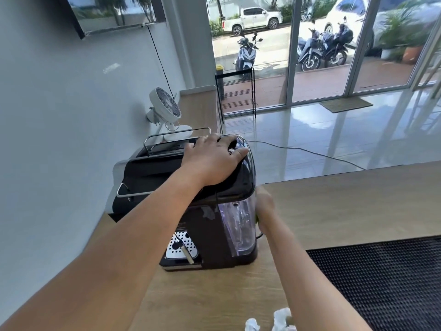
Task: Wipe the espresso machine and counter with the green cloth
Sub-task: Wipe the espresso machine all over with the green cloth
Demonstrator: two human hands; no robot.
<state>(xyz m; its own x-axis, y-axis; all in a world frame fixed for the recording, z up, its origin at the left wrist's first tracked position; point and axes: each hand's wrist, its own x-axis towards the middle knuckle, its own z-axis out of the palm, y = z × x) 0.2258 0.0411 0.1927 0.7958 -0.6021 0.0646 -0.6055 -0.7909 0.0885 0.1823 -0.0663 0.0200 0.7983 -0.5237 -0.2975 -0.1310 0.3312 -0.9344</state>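
A black espresso machine (pixel 167 177) with a clear water tank (pixel 238 225) stands on the wooden counter (pixel 334 206). My left hand (pixel 214 161) lies flat on the machine's top, fingers spread, holding nothing. My right hand (pixel 265 209) is blurred and pressed against the tank's far side. Only a thin sliver of the green cloth (pixel 257 218) shows at that hand; the rest is hidden behind the tank and the hand.
A black ribbed mat (pixel 386 278) covers the counter at the right. Crumpled white paper (pixel 281 318) lies near the bottom edge. A white fan (pixel 167 108) stands behind the machine by the wall. A cable (pixel 310 151) runs across the floor beyond.
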